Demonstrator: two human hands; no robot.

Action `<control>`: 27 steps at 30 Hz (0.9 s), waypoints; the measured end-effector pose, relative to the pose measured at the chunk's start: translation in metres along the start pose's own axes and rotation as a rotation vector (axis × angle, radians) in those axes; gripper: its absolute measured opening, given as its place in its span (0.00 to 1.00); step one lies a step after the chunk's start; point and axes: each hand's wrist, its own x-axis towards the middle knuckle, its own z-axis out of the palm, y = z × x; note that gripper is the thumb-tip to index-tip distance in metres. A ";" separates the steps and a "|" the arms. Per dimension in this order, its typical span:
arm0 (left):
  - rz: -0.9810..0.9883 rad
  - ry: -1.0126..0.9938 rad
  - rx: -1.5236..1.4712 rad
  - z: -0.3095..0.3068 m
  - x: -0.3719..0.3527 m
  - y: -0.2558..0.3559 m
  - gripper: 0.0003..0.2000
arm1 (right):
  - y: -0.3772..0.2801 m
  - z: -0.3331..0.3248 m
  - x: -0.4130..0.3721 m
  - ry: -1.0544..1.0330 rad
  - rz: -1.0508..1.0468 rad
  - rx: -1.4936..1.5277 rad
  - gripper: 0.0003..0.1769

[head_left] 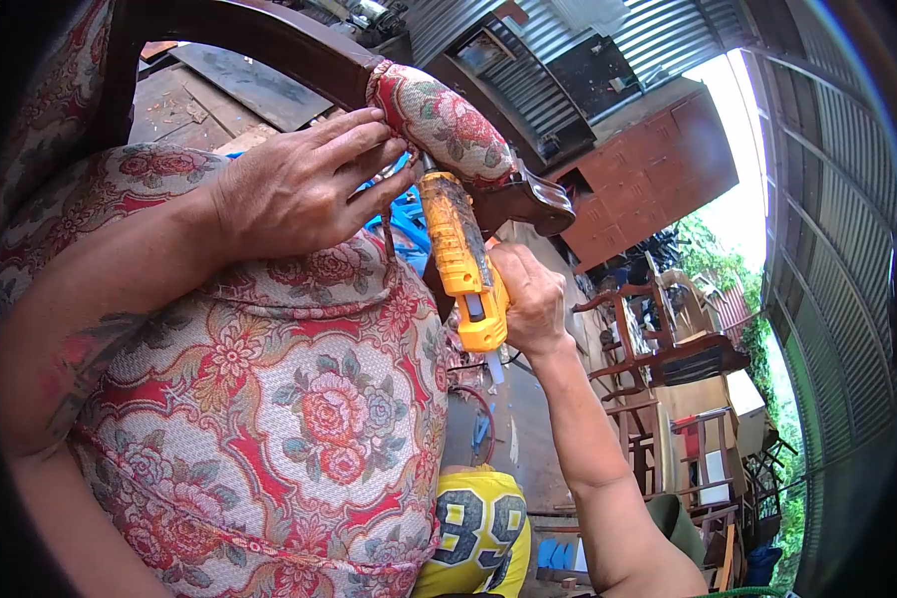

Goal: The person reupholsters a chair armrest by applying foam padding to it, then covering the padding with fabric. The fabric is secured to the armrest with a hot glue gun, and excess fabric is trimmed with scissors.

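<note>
A chair covered in red and cream floral fabric point(339, 409) fills the left and middle of the head view. Its dark wooden arm carries a padded floral armrest point(447, 122). My right hand point(530, 297) is wrapped round a yellow glue gun point(456, 244) with dark smudges on its body. The gun's nozzle points at the underside edge of the armrest pad, and a clear glue stick point(495, 367) shows at its back end. My left hand point(314, 179) lies with fingers extended beside the nozzle, its fingertips at the fabric edge below the armrest. Whether the nozzle touches the fabric is unclear.
A reddish-brown cabinet point(648, 169) stands beyond the armrest. Wooden chair frames point(658, 349) are piled at the right. Yellow cloth with dark digits point(483, 528) shows at the bottom. Corrugated metal walls point(837, 219) enclose the place, and boards lie on the floor at the upper left.
</note>
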 end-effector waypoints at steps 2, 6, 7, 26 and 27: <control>0.008 -0.004 0.009 0.000 0.000 0.000 0.24 | 0.002 0.002 -0.002 0.002 -0.003 -0.009 0.28; 0.006 0.006 0.006 0.000 0.000 0.000 0.23 | 0.000 0.002 0.000 0.007 0.005 0.013 0.29; 0.007 0.005 0.012 0.000 0.001 0.000 0.24 | -0.004 0.002 0.003 0.025 0.028 0.034 0.22; 0.003 0.003 0.017 0.002 0.000 0.000 0.23 | -0.007 0.002 0.006 0.041 0.031 0.058 0.13; 0.003 0.002 0.017 0.002 0.000 0.000 0.23 | -0.004 0.003 0.004 0.041 0.031 0.058 0.13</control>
